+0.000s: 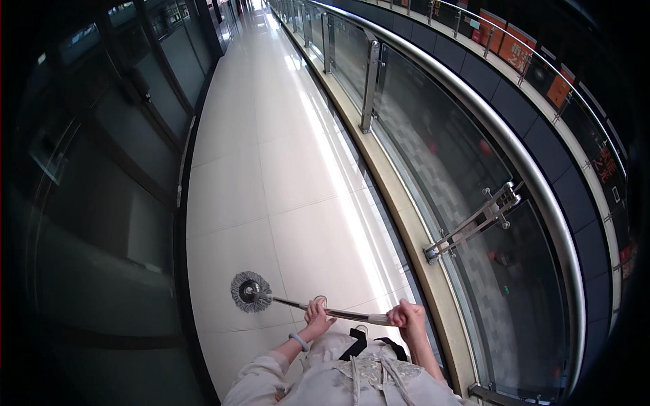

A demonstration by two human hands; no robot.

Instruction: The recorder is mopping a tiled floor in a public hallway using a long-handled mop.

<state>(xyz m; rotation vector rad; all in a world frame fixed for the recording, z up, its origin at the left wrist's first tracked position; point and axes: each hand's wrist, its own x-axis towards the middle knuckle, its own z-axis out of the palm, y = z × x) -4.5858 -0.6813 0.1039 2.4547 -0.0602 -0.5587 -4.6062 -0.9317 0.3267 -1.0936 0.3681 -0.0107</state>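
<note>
A round spin mop head (252, 292) with grey string fringe lies flat on the pale tiled floor, to the left of my body. Its metal mop handle (348, 314) runs from there towards the right, across my front. My left hand (318, 317), with a pale bangle (298, 341) at the wrist, is closed around the middle of the handle. At the handle's light-coloured end grip, my right hand (408, 315) is wrapped in a fist. The part of the grip inside that fist is hidden.
Dark-framed glass doors (147, 127) line the left side of the glossy floor (228, 193). On the right runs a glass balustrade with a thick steel handrail (508, 127), a steel post (369, 86) and a beige curb (401, 208). Another railing (538, 53) stands beyond the opening.
</note>
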